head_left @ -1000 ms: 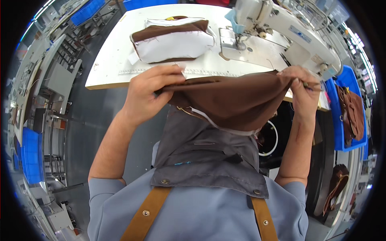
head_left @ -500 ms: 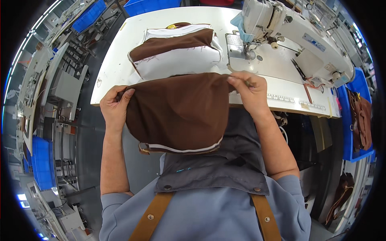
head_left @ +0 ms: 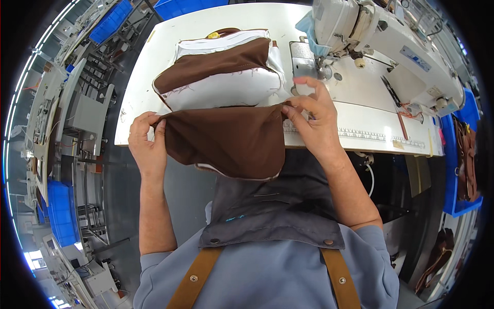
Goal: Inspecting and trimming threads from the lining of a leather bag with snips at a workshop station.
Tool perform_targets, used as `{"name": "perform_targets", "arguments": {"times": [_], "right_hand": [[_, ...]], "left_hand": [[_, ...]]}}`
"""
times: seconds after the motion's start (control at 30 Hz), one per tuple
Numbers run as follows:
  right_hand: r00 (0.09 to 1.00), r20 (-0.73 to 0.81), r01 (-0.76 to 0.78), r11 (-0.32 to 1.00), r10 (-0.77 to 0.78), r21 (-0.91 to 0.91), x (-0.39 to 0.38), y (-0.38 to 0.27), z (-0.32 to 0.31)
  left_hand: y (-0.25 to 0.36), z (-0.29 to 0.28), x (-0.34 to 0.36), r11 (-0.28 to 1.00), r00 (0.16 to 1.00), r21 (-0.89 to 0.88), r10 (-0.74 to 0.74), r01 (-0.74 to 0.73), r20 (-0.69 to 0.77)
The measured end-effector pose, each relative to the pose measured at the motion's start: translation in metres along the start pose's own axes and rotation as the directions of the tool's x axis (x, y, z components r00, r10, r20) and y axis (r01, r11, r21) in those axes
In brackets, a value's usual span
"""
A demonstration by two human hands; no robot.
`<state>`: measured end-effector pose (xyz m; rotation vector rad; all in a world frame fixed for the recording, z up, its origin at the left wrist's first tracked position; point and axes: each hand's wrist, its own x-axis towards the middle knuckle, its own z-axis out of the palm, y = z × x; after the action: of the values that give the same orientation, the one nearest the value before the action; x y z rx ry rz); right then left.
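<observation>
A piece of dark brown fabric hangs stretched between my hands, past the table's front edge. Its lower edge shows a strip of white trim and looks curved. My left hand pinches the upper left corner between thumb and fingers. At the upper right corner, my right hand grips with thumb and fingers, the index finger raised. Just beyond the cloth lies a brown and white sewn bag piece, with loose threads along a seam and a small yellow item at its far side. Whether the two pieces are joined is hidden.
A white sewing machine stands on the right of the white table. Dark tweezers or snips and a ruler strip are near it. A blue bin with brown pieces stands at the right; more blue bins are left.
The fabric's lower edge has swung up and away from me, so less of it shows. My right index finger has lifted off the cloth. Both hands still hold the corners.
</observation>
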<state>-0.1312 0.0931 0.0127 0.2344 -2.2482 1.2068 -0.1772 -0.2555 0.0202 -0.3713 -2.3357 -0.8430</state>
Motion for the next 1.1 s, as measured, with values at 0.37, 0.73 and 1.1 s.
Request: {"name": "perform_targets", "arguments": {"times": [0.37, 0.73, 1.1], "right_hand": [[0.996, 0.003, -0.087, 0.986, 0.087, 0.144, 0.015, 0.003, 0.004], [0.97, -0.059, -0.222, 0.957, 0.237, 0.189, 0.018, 0.008, 0.007], [0.978, 0.004, -0.207, 0.964, 0.21, 0.165, 0.016, 0.016, 0.009]], "left_hand": [[0.012, 0.016, 0.003, 1.0, 0.994, -0.017, 0.002, -0.004, -0.113], [0.017, 0.028, 0.039, 0.988, 0.989, 0.124, 0.101, -0.087, -0.111], [0.043, 0.041, 0.043, 0.897, 0.906, 0.221, 0.412, -0.384, -0.098]]}}
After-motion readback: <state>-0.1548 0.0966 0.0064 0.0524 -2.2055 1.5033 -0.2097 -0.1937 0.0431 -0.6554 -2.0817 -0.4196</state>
